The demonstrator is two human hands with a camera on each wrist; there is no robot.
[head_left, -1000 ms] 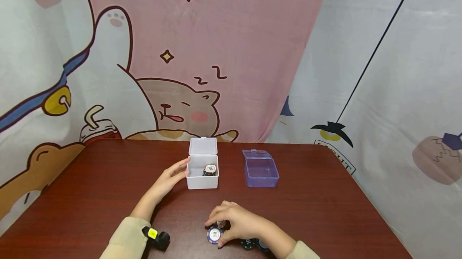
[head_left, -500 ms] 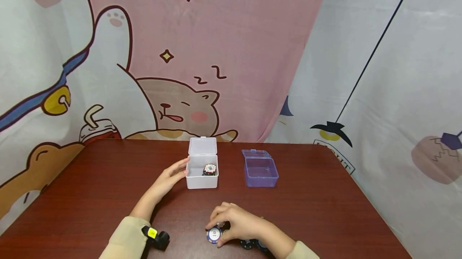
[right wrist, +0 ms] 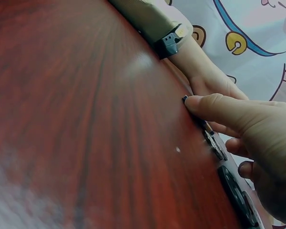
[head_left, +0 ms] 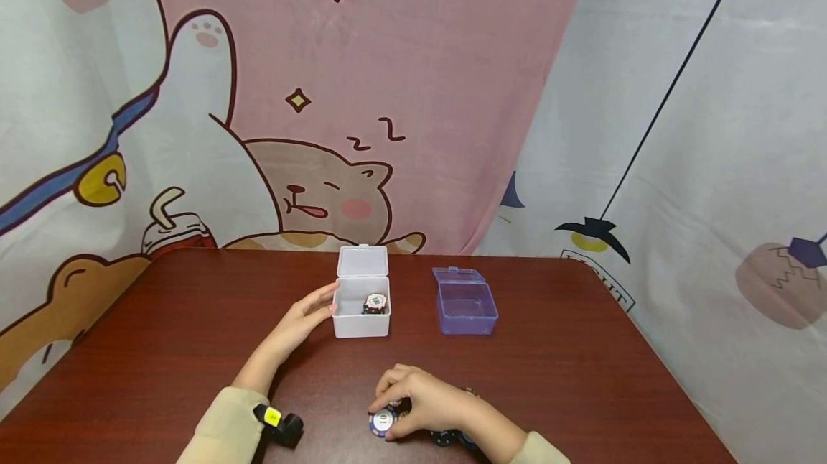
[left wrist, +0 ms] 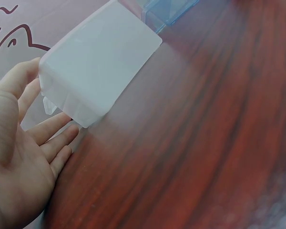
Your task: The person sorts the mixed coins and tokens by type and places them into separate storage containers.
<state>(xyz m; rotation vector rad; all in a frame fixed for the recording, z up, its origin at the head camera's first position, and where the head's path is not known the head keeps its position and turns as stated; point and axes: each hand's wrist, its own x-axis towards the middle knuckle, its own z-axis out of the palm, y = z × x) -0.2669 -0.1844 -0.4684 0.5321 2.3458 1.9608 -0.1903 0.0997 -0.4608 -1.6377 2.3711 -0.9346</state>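
From my head view, the left hand [head_left: 302, 319] touches the left side of the white box [head_left: 362, 327], whose lid is up; its grip is released, the fingers lying straight; I can see a small stack of chips [head_left: 375, 303] inside the box from the head, whereas the left wrist view gives me only the outer walls, yet it shows the lower fingers spread apart beside them.

The right hand [head_left: 423, 399] has its grip pinching a blue-and-white chip [head_left: 382, 421] between thumb and fingers, on the near part of the table [head_left: 568, 363]; the head view lets me read a 10 on its face, while the right wrist view shows just a dark edge at the thumb; that wrist view also reveals darker chips [head_left: 442, 438] edge-on, partly covered by the right wrist from above; a purple translucent box [head_left: 468, 326] stands open, right of the white one.
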